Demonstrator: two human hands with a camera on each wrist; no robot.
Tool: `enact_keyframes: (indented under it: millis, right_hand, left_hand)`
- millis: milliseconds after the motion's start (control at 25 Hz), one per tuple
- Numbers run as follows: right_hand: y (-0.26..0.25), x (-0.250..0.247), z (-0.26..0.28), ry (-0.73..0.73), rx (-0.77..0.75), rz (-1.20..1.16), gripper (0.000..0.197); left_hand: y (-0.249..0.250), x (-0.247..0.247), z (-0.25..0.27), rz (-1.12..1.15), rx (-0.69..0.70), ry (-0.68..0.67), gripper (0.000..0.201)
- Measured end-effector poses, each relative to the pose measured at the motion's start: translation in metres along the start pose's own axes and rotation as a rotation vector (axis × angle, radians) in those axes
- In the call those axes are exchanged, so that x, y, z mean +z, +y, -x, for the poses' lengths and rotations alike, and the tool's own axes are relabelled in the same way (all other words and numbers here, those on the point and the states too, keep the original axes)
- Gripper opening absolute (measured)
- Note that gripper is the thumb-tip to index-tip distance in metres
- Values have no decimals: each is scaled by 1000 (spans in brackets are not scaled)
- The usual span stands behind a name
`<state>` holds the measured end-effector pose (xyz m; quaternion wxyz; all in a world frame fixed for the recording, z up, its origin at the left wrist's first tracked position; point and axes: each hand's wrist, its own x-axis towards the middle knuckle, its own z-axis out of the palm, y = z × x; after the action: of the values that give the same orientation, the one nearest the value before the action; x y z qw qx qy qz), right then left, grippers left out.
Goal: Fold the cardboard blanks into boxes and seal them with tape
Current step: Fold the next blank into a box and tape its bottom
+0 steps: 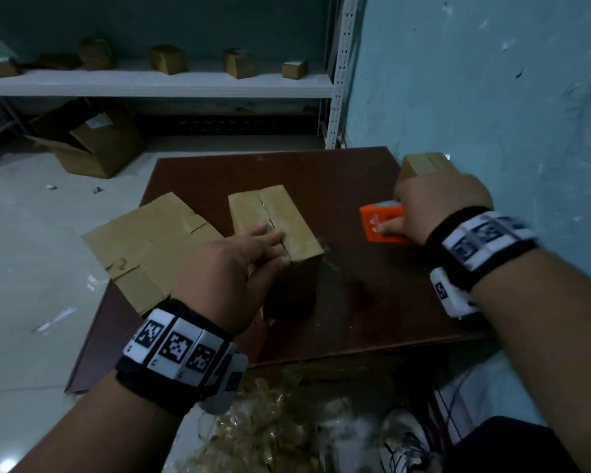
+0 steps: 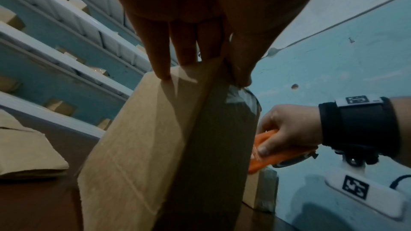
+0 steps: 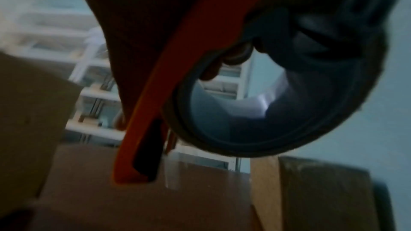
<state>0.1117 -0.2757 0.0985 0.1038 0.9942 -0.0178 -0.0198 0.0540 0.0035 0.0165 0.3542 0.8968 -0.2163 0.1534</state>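
Note:
A folded cardboard box (image 1: pixel 273 223) stands in the middle of the dark brown table (image 1: pixel 372 302), its top flaps meeting in a seam. My left hand (image 1: pixel 273 247) lies over its near top edge, with straight fingers (image 2: pixel 160 62) pressing the flaps and the thumb on the side face beside a strip of clear tape (image 2: pixel 242 97). My right hand (image 1: pixel 400 223) grips an orange tape dispenser (image 1: pixel 382 221) just above the table, to the right of the box. In the right wrist view the dispenser (image 3: pixel 155 94) carries a tape roll (image 3: pixel 278 94). Flat cardboard blanks (image 1: pixel 151 244) lie to the left.
A second closed box (image 1: pixel 423 165) sits at the table's far right corner against the teal wall (image 1: pixel 492 97). A white shelf (image 1: pixel 168 83) behind holds several small boxes. An open carton (image 1: pixel 93 141) lies on the floor. Crumpled plastic (image 1: pixel 270 431) is piled below the table's near edge.

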Motion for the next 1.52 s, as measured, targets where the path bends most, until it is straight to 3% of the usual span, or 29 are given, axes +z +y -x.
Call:
enact_keyframes:
  millis: [120, 440, 560, 680, 720, 800, 920, 1080, 1200, 1360, 1520]
  right_hand:
    - [1, 14, 0, 69, -43, -191, 59]
    - [-39, 82, 9, -16, -141, -8, 38]
    - [-42, 78, 12, 86, -116, -36, 40]
    - [-47, 54, 26, 270, -89, -616, 44]
    - [-54, 47, 31, 237, -43, -859, 45]
    - [-74, 43, 47, 37, 31, -1208, 54]
    - [-98, 62, 61, -116, 59, -1392, 68]
    - [-117, 78, 59, -32, 78, -1577, 57]
    - [-126, 86, 57, -14, 215, -1757, 71]
    - [-122, 93, 53, 51, 98, -1658, 70]
    - [-110, 110, 46, 152, -222, -1327, 100]
  left_hand:
    - [4, -1, -2, 78, -92, 28, 10]
    - [1, -7, -6, 192, -149, 21, 6]
    - [0, -4, -4, 288, -210, 86, 14]
    - [1, 2, -4, 366, -222, 115, 15]
    - [1, 4, -5, 376, -220, 120, 15]
    - [1, 7, -5, 380, -218, 125, 16]
    - [-1, 12, -4, 414, -200, 152, 16]
    - [-4, 28, 1, 480, -133, 256, 21]
    - [-10, 42, 8, 357, -40, 304, 19]
    - [-26, 40, 5, 103, 138, 190, 38]
    - [-36, 30, -1, -80, 295, 132, 43]
